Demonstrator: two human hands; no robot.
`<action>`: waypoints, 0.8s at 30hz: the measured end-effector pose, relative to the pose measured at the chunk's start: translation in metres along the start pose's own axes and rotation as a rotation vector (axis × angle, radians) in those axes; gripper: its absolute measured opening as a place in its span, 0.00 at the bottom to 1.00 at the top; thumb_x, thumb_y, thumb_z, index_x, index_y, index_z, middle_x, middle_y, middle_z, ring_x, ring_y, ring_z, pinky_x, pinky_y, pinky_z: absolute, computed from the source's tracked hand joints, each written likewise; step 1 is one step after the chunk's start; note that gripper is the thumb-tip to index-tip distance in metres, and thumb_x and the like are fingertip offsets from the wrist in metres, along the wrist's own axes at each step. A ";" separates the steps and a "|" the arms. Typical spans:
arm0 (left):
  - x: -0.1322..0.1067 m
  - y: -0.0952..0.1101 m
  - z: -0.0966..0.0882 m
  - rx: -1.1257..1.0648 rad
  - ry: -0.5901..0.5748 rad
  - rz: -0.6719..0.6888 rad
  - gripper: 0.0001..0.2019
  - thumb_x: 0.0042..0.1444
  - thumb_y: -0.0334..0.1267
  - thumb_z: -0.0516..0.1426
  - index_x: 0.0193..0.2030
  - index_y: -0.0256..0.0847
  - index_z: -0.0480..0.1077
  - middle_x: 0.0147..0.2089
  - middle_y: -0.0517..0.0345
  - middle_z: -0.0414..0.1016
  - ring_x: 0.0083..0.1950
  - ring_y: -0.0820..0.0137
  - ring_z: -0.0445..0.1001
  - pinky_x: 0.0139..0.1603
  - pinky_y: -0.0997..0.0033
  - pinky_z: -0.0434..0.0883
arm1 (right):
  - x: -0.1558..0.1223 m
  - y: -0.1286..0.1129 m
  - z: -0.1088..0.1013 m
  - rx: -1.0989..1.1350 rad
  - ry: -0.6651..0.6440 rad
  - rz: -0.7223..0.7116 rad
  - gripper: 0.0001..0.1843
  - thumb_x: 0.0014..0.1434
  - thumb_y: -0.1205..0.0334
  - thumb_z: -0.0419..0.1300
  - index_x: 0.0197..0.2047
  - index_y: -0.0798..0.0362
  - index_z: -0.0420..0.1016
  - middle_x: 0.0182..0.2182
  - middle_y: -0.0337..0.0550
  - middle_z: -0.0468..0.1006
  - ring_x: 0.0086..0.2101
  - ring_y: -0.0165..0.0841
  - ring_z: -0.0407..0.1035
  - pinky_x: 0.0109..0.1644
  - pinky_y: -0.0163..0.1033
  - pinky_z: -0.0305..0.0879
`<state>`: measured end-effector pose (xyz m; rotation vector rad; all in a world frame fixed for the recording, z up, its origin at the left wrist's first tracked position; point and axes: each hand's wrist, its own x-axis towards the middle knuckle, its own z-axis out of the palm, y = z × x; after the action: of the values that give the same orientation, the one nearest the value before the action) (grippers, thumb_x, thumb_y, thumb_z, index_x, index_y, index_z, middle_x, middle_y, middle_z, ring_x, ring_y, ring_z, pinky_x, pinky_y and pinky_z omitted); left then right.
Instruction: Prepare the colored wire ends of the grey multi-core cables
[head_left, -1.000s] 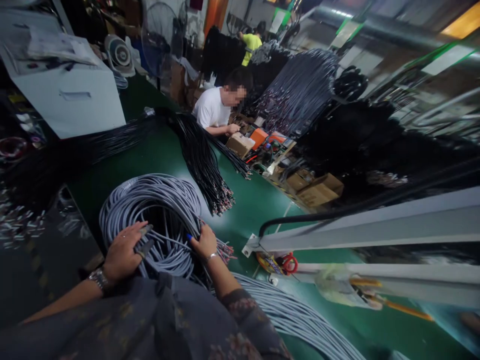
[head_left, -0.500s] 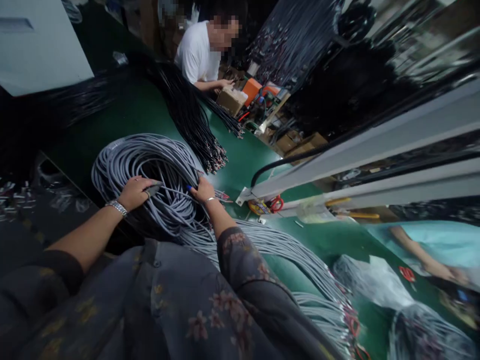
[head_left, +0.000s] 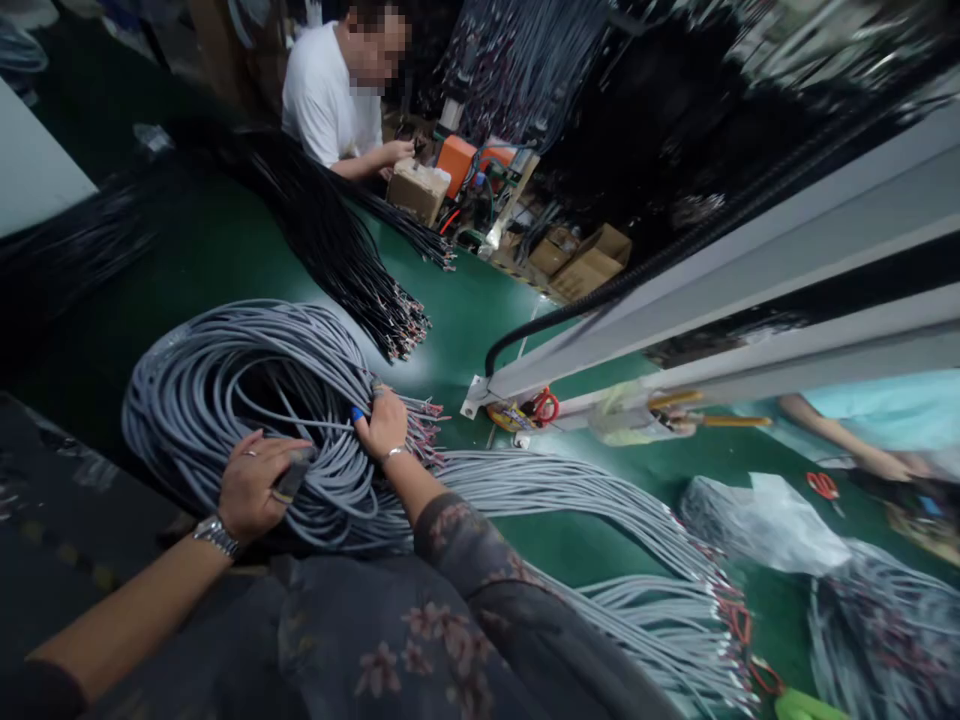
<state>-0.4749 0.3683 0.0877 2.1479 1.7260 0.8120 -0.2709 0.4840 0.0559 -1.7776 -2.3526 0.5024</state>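
A large coil of grey cables (head_left: 202, 350) lies on the green table in front of me. My left hand (head_left: 259, 485), with a metal watch at the wrist, is over the near side of the coil. Its fingers stretch to the right, apart from the thumb, and a dark covering shows on a digit. My right hand (head_left: 384, 425) closes around grey cables at the coil's right side, close to their stripped reddish ends (head_left: 427, 420). A blue cover sits on its thumb. The fingers' undersides are hidden.
Black cables (head_left: 330, 240) lie beyond the coil. More grey cables (head_left: 570, 480) spread rightward. A white metal post (head_left: 600, 340) rises beside red-handled scissors (head_left: 546, 405). Plastic-wrapped bundles (head_left: 772, 520) lie at right. One person (head_left: 330, 100) sits opposite; another's arm (head_left: 840, 440) shows at right.
The view has shifted, so the far table appears further left. My left hand has moved off the single cable it pinched, toward the coil's near side. My right hand stays on the cables.
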 end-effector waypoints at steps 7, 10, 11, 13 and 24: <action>0.015 -0.015 0.011 0.006 -0.020 -0.012 0.19 0.54 0.44 0.49 0.40 0.47 0.81 0.44 0.53 0.84 0.46 0.60 0.80 0.59 0.55 0.66 | 0.022 0.005 0.001 0.003 0.018 -0.027 0.36 0.62 0.51 0.55 0.69 0.62 0.58 0.62 0.60 0.68 0.60 0.47 0.63 0.64 0.49 0.59; 0.022 -0.020 0.009 0.045 0.010 0.010 0.20 0.52 0.43 0.48 0.39 0.45 0.81 0.44 0.50 0.84 0.46 0.57 0.81 0.57 0.54 0.68 | 0.028 -0.005 -0.013 -0.025 0.006 -0.042 0.36 0.62 0.52 0.57 0.69 0.59 0.57 0.60 0.57 0.70 0.58 0.45 0.66 0.62 0.47 0.61; 0.025 -0.022 0.007 0.057 0.012 0.021 0.20 0.52 0.42 0.48 0.38 0.44 0.81 0.45 0.49 0.84 0.46 0.56 0.81 0.57 0.54 0.68 | 0.028 -0.008 -0.018 -0.041 -0.006 -0.041 0.37 0.62 0.52 0.57 0.70 0.58 0.56 0.60 0.57 0.71 0.57 0.45 0.67 0.61 0.47 0.62; 0.030 -0.024 0.005 0.082 0.020 0.042 0.20 0.51 0.41 0.48 0.38 0.43 0.81 0.45 0.48 0.83 0.46 0.56 0.81 0.56 0.55 0.68 | 0.028 -0.012 -0.030 -0.077 -0.034 -0.021 0.38 0.62 0.52 0.58 0.71 0.57 0.55 0.60 0.56 0.71 0.57 0.45 0.67 0.61 0.48 0.63; 0.050 -0.020 -0.005 0.127 0.084 0.095 0.18 0.49 0.38 0.49 0.36 0.40 0.81 0.40 0.44 0.83 0.41 0.56 0.80 0.47 0.60 0.71 | -0.047 -0.004 -0.058 -0.157 0.024 0.114 0.34 0.63 0.53 0.60 0.67 0.60 0.62 0.63 0.61 0.67 0.61 0.48 0.63 0.63 0.51 0.61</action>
<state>-0.4870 0.4206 0.0941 2.3259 1.7720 0.8499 -0.2426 0.4486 0.1150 -1.9829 -2.3428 0.3155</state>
